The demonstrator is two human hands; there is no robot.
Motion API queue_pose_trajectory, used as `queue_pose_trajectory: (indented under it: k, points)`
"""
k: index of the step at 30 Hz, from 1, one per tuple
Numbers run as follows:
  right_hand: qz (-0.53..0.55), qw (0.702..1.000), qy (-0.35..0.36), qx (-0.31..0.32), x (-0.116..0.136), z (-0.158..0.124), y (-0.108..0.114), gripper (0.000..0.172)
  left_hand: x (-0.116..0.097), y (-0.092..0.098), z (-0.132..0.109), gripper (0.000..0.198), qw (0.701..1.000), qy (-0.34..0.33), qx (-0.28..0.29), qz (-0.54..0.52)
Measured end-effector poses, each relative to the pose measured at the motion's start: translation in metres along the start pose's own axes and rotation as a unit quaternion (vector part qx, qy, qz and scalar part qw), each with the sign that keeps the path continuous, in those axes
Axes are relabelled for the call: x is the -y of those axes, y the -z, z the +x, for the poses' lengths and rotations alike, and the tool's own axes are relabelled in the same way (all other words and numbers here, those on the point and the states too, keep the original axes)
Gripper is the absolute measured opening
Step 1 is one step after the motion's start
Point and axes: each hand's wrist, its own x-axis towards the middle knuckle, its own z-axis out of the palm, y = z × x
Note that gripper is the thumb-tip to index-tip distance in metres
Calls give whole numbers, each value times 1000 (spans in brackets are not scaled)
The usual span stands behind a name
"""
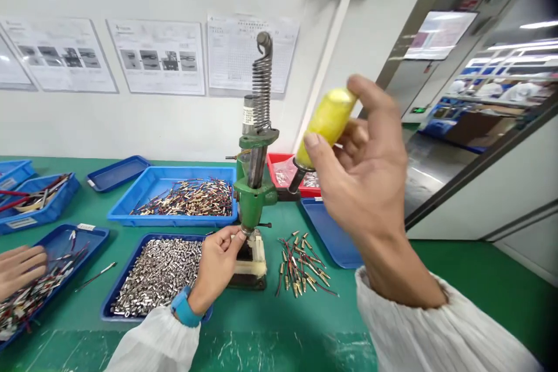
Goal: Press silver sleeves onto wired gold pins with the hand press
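A green hand press [251, 203] with a tall spring stands at the middle of the bench. My left hand [220, 261] is closed at the foot of the press, its thumb and finger pinched under the ram; what they hold is too small to name. My right hand [366, 157] is wrapped round the yellow handle [326, 122] of the press lever, raised to the right. Left of the press lies a tray of small metal sleeves [161, 270]. Loose wired connectors [303, 267] lie in a pile on the green surface to its right.
Behind the sleeves sits a blue tray of wired parts [187, 197]. A red tray [274, 158] and a blue tray [333, 232] are at the right. Another person's hand [21, 270] rests over a tray of wires [93, 235] at far left.
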Motion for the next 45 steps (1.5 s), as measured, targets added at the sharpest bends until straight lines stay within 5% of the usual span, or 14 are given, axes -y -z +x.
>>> queue_pose_trajectory:
  k: [4, 7, 9, 13, 18, 25, 36, 45]
  points:
    - [-50, 991, -118, -37, -54, -34, 7, 47, -4, 5, 20, 37, 979, 91, -94, -156]
    - [-221, 935, -237, 141, -103, -89, 7, 39, -14, 24, 48, 29, 950, 128, -177, -222]
    - [-268, 906, -264, 192, -127, -123, 1, 30, -23, 41, 64, 16, 940, 146, -197, -238]
    - [-331, 876, -276, 217, -144, -160, -21, 16, -34, 64, 69, 26, 923, 191, -215, -256]
    - [-320, 879, -261, 237, -147, -160, -42, 16, -27, 66, 34, 29, 915, 240, -189, -263]
    - [-200, 929, -239, 198, -128, -167, -41, 15, -9, 61, -2, 21, 911, 289, -127, -265]
    - [-5, 951, -251, 180, -46, -172, -33, 14, -10, 34, -23, 9, 888, 291, -102, -342]
    - [-10, 957, -209, 203, -11, -174, -54, 7, -9, 17, -32, 42, 909, 262, -47, -320]
